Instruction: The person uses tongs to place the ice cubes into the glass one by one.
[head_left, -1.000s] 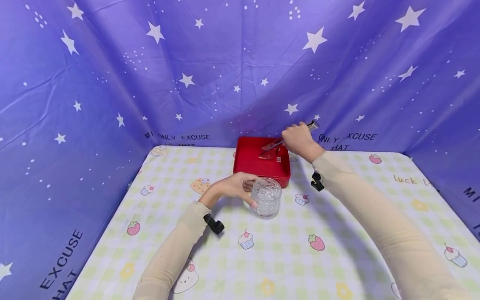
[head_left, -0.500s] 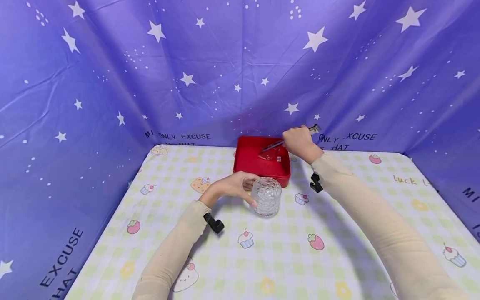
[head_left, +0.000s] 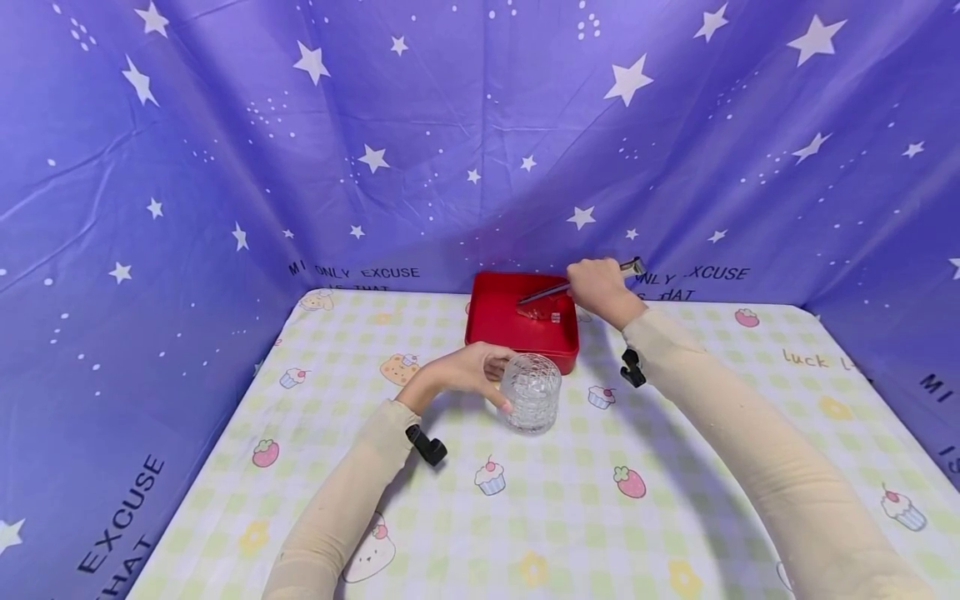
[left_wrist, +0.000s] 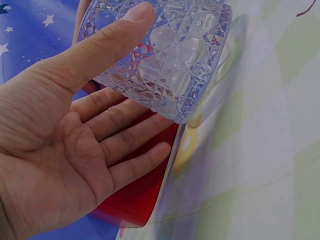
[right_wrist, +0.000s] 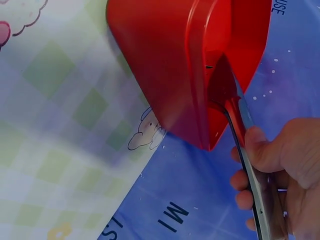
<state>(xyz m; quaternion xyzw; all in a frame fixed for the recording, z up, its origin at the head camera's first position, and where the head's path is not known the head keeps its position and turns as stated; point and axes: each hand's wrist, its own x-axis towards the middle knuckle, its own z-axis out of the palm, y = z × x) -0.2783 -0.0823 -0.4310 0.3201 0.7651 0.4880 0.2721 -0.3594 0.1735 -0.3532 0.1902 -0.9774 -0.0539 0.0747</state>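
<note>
My left hand (head_left: 474,371) holds a clear cut-glass tumbler (head_left: 530,393) by its left side. In the left wrist view the thumb lies along the near side of the tumbler (left_wrist: 167,50), and the fingers reach behind it. My right hand (head_left: 597,287) grips metal tongs (head_left: 546,292), thumb on one side and curled fingers on the other. The tips of the tongs reach down into a red tray (head_left: 491,321). Beside them lies a small clear cube (head_left: 556,317); whether anything is between the tips is too small to tell.
The tray stands at the table's back edge, right behind the tumbler. A checked tablecloth (head_left: 420,517) with printed cupcakes and strawberries covers the table. Purple star-print curtains (head_left: 420,125) hang close behind and to both sides.
My right hand has sunk slightly, and the tongs lie flatter with their arms closer together. My left hand and the tumbler have stayed in place.
</note>
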